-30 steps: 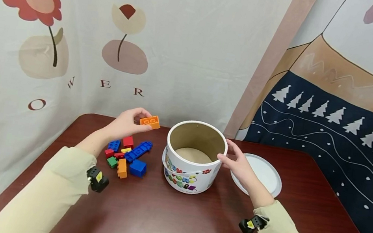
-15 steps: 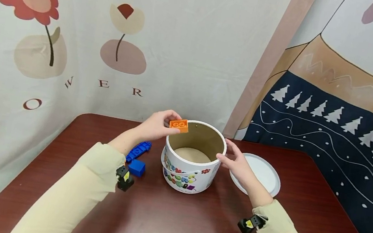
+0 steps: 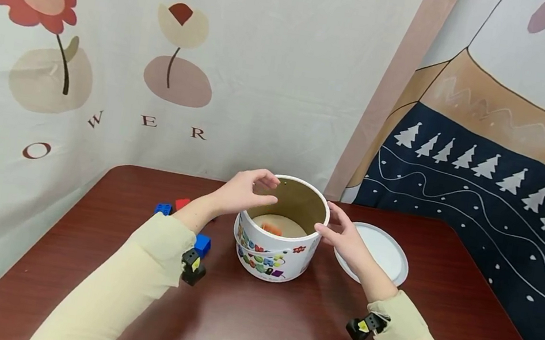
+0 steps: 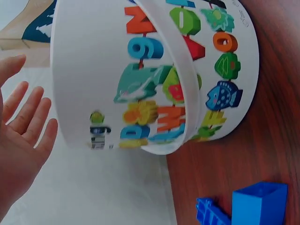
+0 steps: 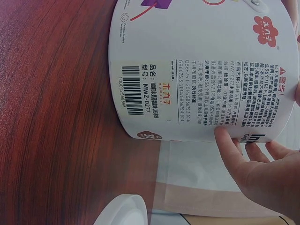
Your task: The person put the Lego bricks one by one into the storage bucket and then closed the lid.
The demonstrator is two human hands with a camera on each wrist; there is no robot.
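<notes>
A white bucket (image 3: 259, 264) with colourful printed letters and pictures stands upright on the table, its top uncovered. On its floor lies an orange toy brick (image 3: 272, 228). My left hand (image 3: 248, 191) is over the bucket's left rim, fingers and thumb spread apart and holding nothing; the left wrist view also shows that hand (image 4: 28, 126) spread. At the right rim my right hand (image 3: 346, 241) grips the bucket, thumb over the edge and fingers along the outer wall. The right wrist view shows its fingers (image 5: 229, 147) touching the labelled side.
Left of the bucket are a blue block (image 3: 202, 245), a blue studded brick (image 3: 163, 209) and a red brick (image 3: 182, 203); my left arm hides other bricks. A round white lid (image 3: 386, 253) lies on the dark red table (image 3: 255, 330) to the right. Printed fabric hangs behind.
My left hand carried the orange brick rightward to the bucket and let go; the brick now lies inside. My right hand has stayed on the bucket.
</notes>
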